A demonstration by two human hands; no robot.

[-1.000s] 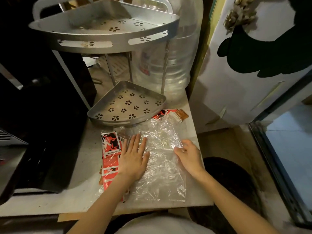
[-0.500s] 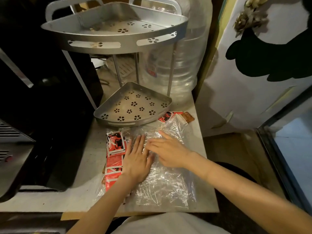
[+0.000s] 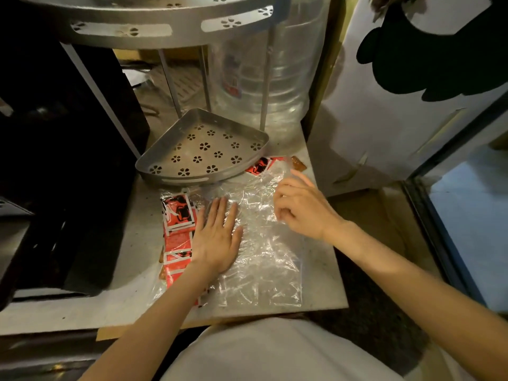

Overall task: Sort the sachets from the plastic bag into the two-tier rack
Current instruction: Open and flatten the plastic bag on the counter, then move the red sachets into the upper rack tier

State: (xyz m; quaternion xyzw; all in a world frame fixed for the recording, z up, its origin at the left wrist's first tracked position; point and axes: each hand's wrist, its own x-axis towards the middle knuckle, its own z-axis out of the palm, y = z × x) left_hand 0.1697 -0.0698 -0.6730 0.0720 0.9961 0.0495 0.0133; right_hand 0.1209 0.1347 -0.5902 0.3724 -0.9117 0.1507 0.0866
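Left hand (image 3: 217,240): flat, fingers spread, palm down on the crinkled clear plastic bag (image 3: 264,251), gripping nothing, only pinning film to the pale stone counter (image 3: 321,273). Right hand (image 3: 299,207): half curled over the bag's far right part, fingertips bent down onto the film; whether any plastic is pinched there, cannot tell.

Likely trouble from here:
- Thin film slipping or bunching under the flat palm, leaving the mouth hard to find. Cause: slick plastic on a smooth top, pressed rather than gripped.
- Sachets sliding off the counter's front or right edge if the bag gets tugged. Cause: bag lying close to both edges.
- Torn film from a hard pull while the other hand holds it down.
- Knuckles knocking the rack when reaching in. Cause: lower tray just beyond the bag.

Containers:
- Bag: red, white and black printed sachets (image 3: 178,232) stacked along its left side, beside and partly under the left hand; right half looks empty.
- A few more red sachets and 1 brown one (image 3: 298,163) at the bag's far corner, near the tray; inside or outside the film, unclear.
- Grey metal 2-tier corner rack (image 3: 176,34): lower perforated tray (image 3: 203,149) holds nothing; upper tray seen from below, contents hidden.
- Large clear water jug (image 3: 264,78) behind the rack.
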